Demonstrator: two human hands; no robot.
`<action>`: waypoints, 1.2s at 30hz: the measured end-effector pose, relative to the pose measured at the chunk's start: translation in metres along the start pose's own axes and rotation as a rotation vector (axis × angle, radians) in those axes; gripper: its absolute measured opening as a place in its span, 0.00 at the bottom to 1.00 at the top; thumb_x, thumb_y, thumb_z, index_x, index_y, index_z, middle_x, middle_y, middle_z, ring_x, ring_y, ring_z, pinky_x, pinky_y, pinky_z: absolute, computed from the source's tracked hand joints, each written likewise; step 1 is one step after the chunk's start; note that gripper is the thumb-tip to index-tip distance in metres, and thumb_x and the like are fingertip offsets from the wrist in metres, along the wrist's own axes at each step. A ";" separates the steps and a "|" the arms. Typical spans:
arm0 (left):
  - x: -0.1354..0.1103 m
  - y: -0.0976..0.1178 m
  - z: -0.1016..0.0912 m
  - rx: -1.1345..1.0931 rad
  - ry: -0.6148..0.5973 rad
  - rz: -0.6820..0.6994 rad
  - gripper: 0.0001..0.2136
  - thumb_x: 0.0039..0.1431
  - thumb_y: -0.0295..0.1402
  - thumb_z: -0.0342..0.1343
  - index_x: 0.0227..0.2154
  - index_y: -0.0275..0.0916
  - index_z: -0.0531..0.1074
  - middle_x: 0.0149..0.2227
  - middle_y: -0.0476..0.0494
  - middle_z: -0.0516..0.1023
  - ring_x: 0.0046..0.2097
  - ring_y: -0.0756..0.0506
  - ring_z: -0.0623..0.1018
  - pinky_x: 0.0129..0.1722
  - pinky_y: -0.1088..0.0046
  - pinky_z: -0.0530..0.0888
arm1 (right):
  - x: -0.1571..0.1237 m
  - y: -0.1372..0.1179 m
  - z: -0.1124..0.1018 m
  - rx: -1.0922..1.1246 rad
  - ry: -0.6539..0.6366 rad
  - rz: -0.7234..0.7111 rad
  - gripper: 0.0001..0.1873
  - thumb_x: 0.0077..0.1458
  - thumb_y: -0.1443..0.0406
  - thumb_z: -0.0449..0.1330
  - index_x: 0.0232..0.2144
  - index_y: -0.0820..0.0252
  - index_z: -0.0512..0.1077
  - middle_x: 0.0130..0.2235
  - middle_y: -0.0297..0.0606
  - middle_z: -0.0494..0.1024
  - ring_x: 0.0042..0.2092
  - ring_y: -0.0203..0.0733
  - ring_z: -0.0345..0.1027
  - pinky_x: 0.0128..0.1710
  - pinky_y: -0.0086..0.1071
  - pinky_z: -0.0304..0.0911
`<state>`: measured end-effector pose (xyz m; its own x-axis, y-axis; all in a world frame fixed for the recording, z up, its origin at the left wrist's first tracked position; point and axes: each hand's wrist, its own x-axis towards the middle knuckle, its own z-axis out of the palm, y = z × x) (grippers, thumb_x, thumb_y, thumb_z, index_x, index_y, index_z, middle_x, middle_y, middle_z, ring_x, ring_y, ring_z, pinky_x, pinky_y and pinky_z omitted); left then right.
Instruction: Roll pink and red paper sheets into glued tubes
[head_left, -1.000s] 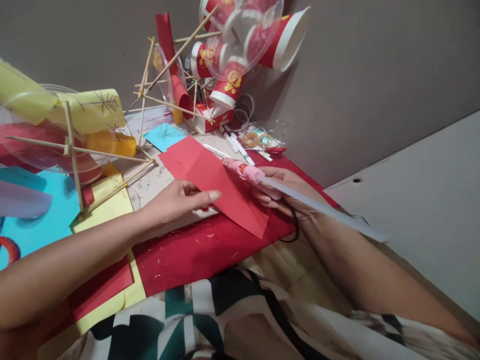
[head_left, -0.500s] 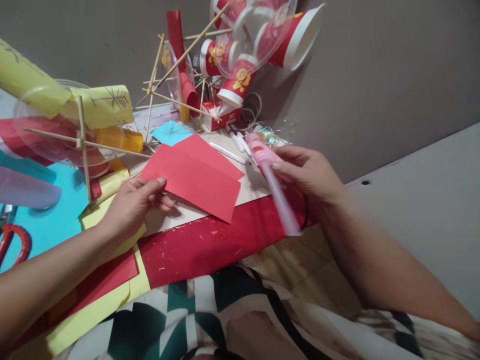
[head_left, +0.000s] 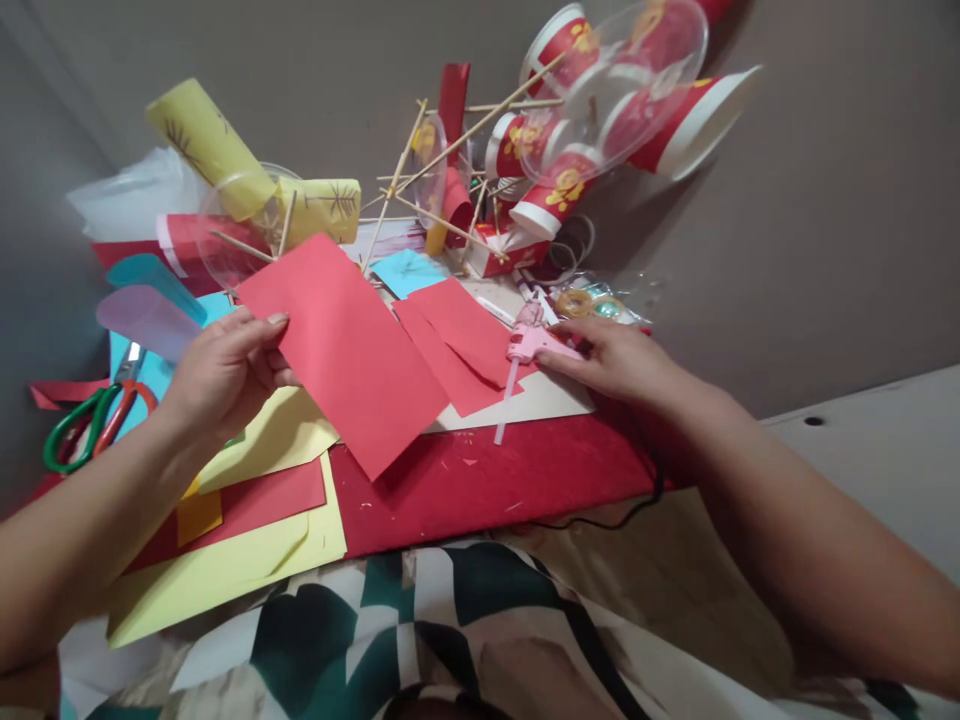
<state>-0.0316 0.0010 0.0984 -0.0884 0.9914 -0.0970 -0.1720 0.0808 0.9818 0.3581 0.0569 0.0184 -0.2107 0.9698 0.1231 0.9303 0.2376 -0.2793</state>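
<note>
Left hand (head_left: 232, 365) pinches a red sheet (head_left: 345, 350) by its edge between thumb and fingers, holding it tilted above the counter (head_left: 480, 480). Right hand (head_left: 611, 355) grips the handle of a pink glue gun (head_left: 531, 342), whose pale glue stick (head_left: 506, 405) juts toward the counter's near edge. Smaller red pieces (head_left: 469, 325) lie just beside the gun. Scissors (head_left: 129, 365) rest near the left wrist; behind, red paper cups (head_left: 564, 190) cluster beside a stick frame (head_left: 480, 124).
</note>
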 end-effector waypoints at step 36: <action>0.021 -0.066 0.003 -0.001 -0.232 -0.130 0.09 0.53 0.29 0.67 0.38 0.37 0.82 0.34 0.45 0.84 0.33 0.50 0.81 0.41 0.73 0.77 | -0.008 -0.162 0.028 1.225 -0.343 0.052 0.18 0.57 0.50 0.62 0.31 0.59 0.79 0.33 0.35 0.82 0.36 0.38 0.75 0.39 0.31 0.70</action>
<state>-0.0187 0.0167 0.0319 0.1618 0.9698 -0.1826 -0.1680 0.2094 0.9633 0.2004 0.0120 0.0364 -0.4198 0.9003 -0.1147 0.0941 -0.0825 -0.9921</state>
